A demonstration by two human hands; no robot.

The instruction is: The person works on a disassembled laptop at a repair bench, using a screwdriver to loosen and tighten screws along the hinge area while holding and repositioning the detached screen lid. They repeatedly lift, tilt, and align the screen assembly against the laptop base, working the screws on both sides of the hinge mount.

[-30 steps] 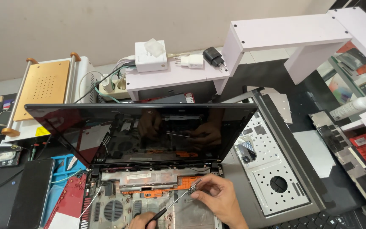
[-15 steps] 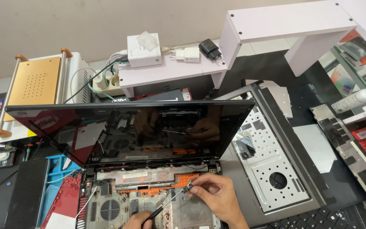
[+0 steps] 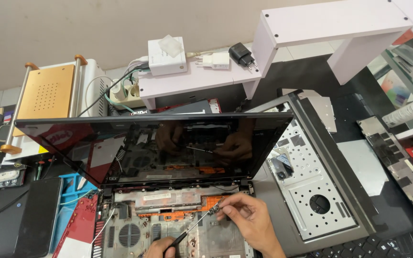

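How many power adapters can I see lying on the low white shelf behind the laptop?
3. A large white square adapter lies at the shelf's left end, a small white plug adapter at the middle, and a black plug adapter to its right. Others may be hidden behind the open dark laptop screen.

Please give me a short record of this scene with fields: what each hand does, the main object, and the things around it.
Left hand: grips the black handle of a thin screwdriver.
Right hand: fingers pinch near the screwdriver tip.
Main object: opened laptop base with exposed fan grille, its dark glossy screen upright.
Right side: removed grey metal laptop cover.
Behind: white shelf with chargers.
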